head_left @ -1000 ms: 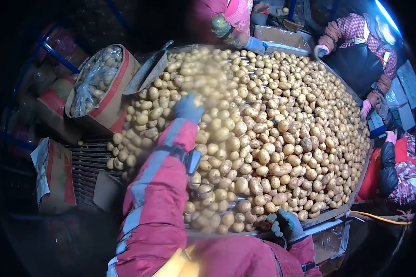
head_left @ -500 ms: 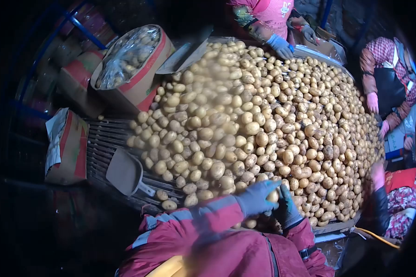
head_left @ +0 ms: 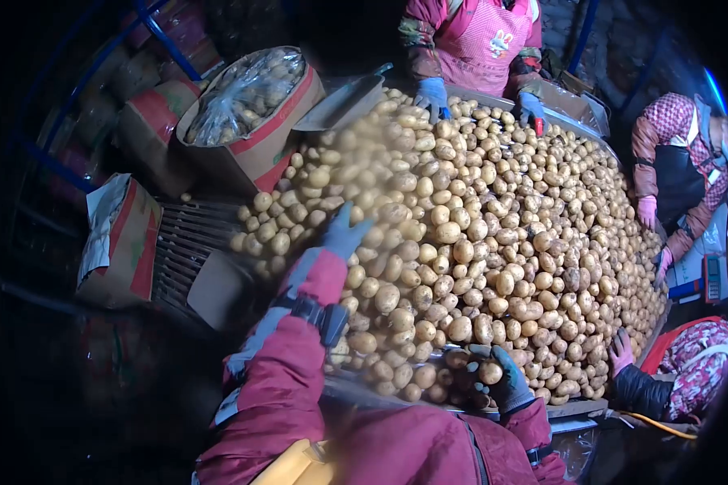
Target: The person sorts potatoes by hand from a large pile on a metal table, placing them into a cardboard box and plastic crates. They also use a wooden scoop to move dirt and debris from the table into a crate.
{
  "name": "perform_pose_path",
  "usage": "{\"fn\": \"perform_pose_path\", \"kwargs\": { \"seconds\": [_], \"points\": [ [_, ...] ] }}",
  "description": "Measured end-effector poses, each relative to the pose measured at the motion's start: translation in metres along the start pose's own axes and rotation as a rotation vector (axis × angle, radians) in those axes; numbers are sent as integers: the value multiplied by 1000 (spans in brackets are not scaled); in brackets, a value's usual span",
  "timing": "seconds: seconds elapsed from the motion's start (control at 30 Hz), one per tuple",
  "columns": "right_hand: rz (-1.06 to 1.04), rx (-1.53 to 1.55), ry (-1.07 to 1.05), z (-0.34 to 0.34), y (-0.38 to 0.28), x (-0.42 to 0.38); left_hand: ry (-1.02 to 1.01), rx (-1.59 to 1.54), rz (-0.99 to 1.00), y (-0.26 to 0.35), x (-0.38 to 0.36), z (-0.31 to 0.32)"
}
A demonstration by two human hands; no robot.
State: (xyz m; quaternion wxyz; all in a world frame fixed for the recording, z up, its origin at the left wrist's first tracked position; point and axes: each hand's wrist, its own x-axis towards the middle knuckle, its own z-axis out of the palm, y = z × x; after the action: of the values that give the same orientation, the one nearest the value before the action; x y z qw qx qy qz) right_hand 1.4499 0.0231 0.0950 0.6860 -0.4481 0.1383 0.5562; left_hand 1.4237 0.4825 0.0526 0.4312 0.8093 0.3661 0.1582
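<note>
A wide heap of potatoes [head_left: 505,283] spreads before me. My left hand [head_left: 346,234], in a blue-grey glove, reaches out over the heap's left part with its fingers apart and nothing visible in them. Close to my body at the near edge, my right hand [head_left: 508,381], gloved in grey and teal, has its fingers around a single potato [head_left: 489,373]. Darker potatoes lie just left of that hand. A blurred patch in the picture softens the heap's left side.
Open cartons [head_left: 255,133] stand at the left; one holds potatoes in clear plastic. A slatted rack [head_left: 188,242] carries a grey scoop [head_left: 217,287], partly behind my sleeve. Another scoop [head_left: 340,105] rests at the far edge. Co-workers [head_left: 481,48] stand at the far and right sides.
My left hand has moved from beside my right hand out to the left over the heap. My right hand has shifted slightly down, holding a potato. The far co-worker's hands have moved apart.
</note>
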Motion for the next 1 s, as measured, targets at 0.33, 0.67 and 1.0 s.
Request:
{"fn": "perform_pose_path", "kwargs": {
  "seconds": [0.33, 0.67, 1.0],
  "points": [
    [-234, -405, -103, -2, 8, -8, 10, 350, 237, 41, -28, 39],
    [54, -77, -96, 10, 18, 3, -277, 497, 381, 112, -111, 51],
    [-49, -155, -239, 33, 22, 10, -144, 1, 336, 22, -169, 12]
  ]
}}
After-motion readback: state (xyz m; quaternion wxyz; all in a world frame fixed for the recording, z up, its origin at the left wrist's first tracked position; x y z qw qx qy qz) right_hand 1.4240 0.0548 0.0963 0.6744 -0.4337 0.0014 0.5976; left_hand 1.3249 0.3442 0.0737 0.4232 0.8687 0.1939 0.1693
